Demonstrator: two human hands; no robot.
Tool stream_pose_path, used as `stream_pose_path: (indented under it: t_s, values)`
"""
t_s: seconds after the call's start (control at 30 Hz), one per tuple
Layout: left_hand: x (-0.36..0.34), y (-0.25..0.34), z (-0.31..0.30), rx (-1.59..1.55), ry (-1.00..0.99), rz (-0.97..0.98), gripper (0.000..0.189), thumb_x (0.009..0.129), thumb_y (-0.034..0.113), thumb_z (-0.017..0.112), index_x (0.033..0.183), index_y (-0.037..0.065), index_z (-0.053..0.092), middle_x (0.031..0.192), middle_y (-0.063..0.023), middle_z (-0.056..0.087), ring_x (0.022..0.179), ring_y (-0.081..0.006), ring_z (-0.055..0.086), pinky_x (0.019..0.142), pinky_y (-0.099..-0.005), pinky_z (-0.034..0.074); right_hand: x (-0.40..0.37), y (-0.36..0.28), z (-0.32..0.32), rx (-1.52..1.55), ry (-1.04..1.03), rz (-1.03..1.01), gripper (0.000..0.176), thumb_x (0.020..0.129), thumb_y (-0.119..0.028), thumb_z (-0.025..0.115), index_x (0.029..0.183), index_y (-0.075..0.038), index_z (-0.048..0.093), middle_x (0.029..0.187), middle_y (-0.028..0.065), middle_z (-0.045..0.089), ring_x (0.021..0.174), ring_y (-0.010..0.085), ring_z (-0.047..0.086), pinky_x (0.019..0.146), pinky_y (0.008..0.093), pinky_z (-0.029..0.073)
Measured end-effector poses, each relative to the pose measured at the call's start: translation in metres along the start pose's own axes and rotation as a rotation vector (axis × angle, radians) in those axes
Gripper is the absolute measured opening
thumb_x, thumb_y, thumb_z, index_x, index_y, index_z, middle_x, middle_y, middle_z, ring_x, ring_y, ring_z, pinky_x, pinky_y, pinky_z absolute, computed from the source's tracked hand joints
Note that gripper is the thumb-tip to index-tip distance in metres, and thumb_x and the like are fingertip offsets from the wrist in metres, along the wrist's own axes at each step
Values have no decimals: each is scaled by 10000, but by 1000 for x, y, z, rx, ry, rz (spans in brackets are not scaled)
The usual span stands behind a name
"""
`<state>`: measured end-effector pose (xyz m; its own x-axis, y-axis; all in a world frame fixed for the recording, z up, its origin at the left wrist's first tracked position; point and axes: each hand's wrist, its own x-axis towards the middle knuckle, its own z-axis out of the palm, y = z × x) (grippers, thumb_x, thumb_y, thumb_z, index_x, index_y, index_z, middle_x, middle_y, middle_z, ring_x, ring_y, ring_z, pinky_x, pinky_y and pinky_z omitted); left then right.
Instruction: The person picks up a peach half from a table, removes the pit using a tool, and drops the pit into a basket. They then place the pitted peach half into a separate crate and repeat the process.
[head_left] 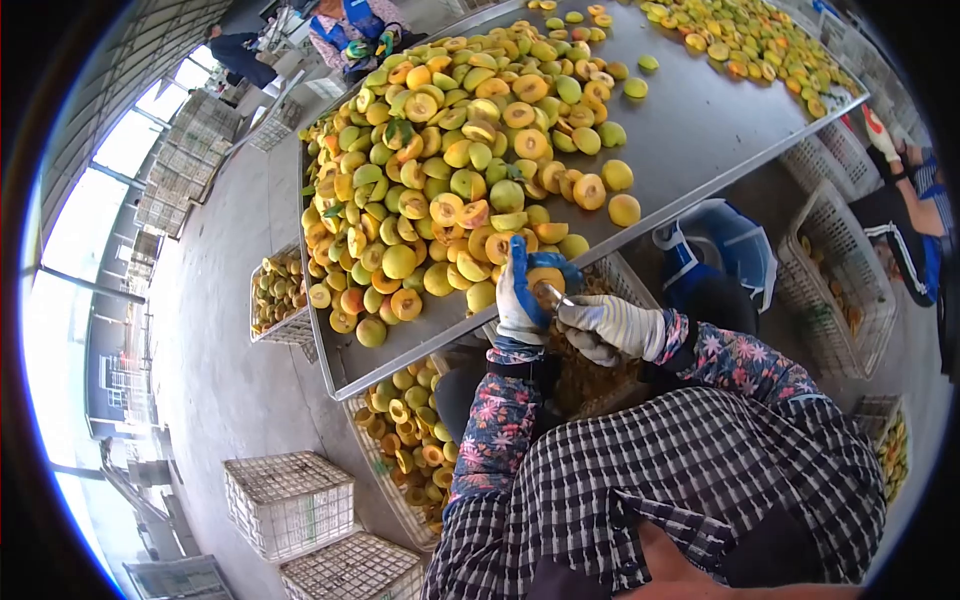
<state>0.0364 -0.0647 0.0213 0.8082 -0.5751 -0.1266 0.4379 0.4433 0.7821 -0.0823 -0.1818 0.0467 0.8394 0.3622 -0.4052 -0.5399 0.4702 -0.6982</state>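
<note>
My left hand (522, 305), in a white glove with blue-coated fingers, is closed around a halved yellow peach (546, 277) with its cut face up. My right hand (612, 324), in a whitish knit glove, grips a small metal pitting tool (554, 296). The tool's tip meets the peach half; its exact shape is partly hidden by my fingers. Both hands are just off the near edge of a metal table (690, 165). On it, right beyond my left hand, lies a large heap of halved peaches (440, 190).
Below my hands is a crate of brownish scraps (600, 375). A crate of peach halves (405, 430) stands left of my legs, a blue bucket (735, 245) to the right. White plastic crates (290, 505) sit on the floor. Co-workers are across the table (355, 35) and at right (905, 195).
</note>
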Motion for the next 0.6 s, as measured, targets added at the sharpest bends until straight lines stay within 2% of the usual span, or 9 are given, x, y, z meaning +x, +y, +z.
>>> stream_pose_path:
  t_s: [0.03, 0.13, 0.17, 0.27, 0.3, 0.4, 0.43, 0.53, 0.6]
  values:
    - [0, -1, 4, 45, -17, 74, 505, 997, 464, 470, 891, -13, 598, 752, -127, 653, 642, -273, 650, 668, -406, 582, -3, -3, 1, 68, -16, 20, 340, 976, -451, 539, 976, -111, 542, 585, -34, 430, 414, 71, 407, 375, 219, 308]
    - [1, -1, 10, -219, -21, -62, 476, 998, 450, 476, 886, 2, 594, 749, -120, 654, 650, -272, 656, 675, -399, 582, -2, 0, -13, 309, -177, 71, 342, 976, -452, 537, 973, -110, 552, 581, -40, 422, 405, 63, 384, 373, 215, 291]
    - [2, -2, 10, -226, -8, -77, 422, 1012, 393, 472, 925, 2, 605, 765, -116, 669, 657, -248, 661, 675, -362, 582, -5, 0, -14, 302, -168, 70, 355, 971, -463, 541, 972, -108, 561, 581, -46, 412, 409, 53, 367, 379, 209, 274]
    - [4, -10, 5, 265, -13, 121, 392, 1016, 345, 488, 945, -16, 623, 803, -115, 689, 656, -222, 661, 648, -321, 572, -8, 1, -20, 308, -149, 104, 321, 976, -439, 542, 949, -120, 559, 579, -47, 409, 410, 60, 358, 381, 214, 268]
    - [9, -10, 5, 213, 85, -4, 384, 1006, 320, 523, 956, -42, 642, 807, -111, 699, 639, -191, 655, 605, -304, 552, -9, 1, -18, 225, -86, 91, 307, 977, -429, 543, 943, -125, 555, 578, -48, 408, 410, 63, 355, 380, 217, 267]
    - [8, -17, 4, 235, 113, -26, 390, 995, 310, 549, 920, -57, 659, 780, -98, 699, 634, -164, 652, 597, -297, 538, -16, 5, -14, 67, 45, 81, 271, 978, -405, 546, 926, -139, 543, 576, -53, 404, 411, 71, 350, 378, 226, 267]
    - [9, -23, 5, 252, 137, 34, 360, 984, 293, 578, 895, -41, 677, 761, -80, 698, 632, -137, 637, 600, -274, 517, -17, 6, -16, 73, 41, 86, 262, 978, -399, 548, 921, -143, 539, 576, -55, 403, 413, 73, 351, 377, 229, 269]
    - [7, -27, 1, 675, 269, 209, 346, 978, 290, 592, 853, -18, 690, 750, -66, 696, 626, -119, 613, 595, -255, 491, -26, 12, -20, 39, 24, 125, 255, 966, -396, 571, 921, -148, 535, 581, -61, 411, 426, 72, 390, 376, 231, 293]
    - [4, -7, -8, 444, 295, 57, 326, 976, 280, 600, 866, -10, 697, 740, -35, 691, 616, -66, 582, 561, -199, 438, -37, 15, -18, -38, 57, 117, 249, 962, -394, 578, 931, -150, 541, 593, -65, 418, 433, 60, 404, 376, 220, 296]
